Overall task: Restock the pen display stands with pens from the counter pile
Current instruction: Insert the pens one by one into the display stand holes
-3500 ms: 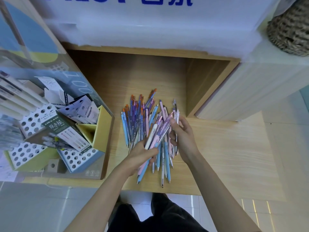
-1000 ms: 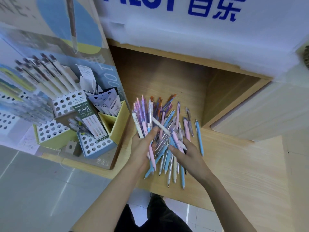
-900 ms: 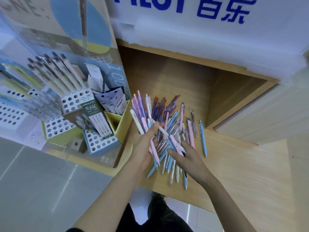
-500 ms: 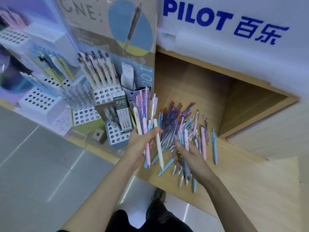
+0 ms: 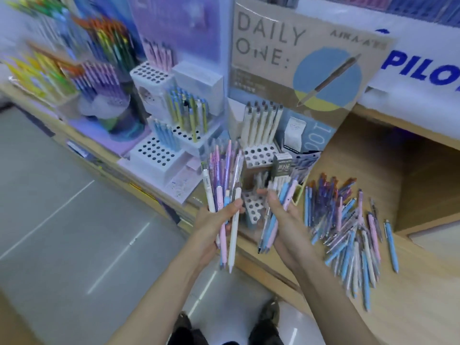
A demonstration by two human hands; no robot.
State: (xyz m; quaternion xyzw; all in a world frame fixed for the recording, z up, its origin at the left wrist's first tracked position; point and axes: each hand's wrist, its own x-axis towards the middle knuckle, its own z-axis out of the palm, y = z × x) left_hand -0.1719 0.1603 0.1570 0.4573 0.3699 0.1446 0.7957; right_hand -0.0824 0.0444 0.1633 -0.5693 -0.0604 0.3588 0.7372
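My left hand [image 5: 212, 225] grips an upright bunch of pens [image 5: 224, 178] in pink, purple, white and clear, held off the counter's front edge. My right hand [image 5: 282, 215] holds a smaller bundle of blue and pink pens [image 5: 276, 215], tips down. The counter pile [image 5: 346, 227] of blue, pink and purple pens lies to the right of both hands on the wooden counter [image 5: 410, 302]. Just behind my hands stands a perforated white display stand [image 5: 258, 153] holding cream pens. Further left is a tiered white stand [image 5: 159, 153] with blue and yellow pens.
A "DAILY ONE" cardboard backboard [image 5: 293, 61] rises behind the stands. Blurred racks of coloured pens [image 5: 82, 61] fill the far left shelf. A wooden recess [image 5: 398, 155] opens behind the pile under a white PILOT sign [image 5: 423, 70]. Grey floor [image 5: 62, 245] lies to the left and below.
The view swung left, revealing more stands. My right hand lifted a bundle of pens off the pile. Both hands moved left, away from the pile and in front of the display stands.
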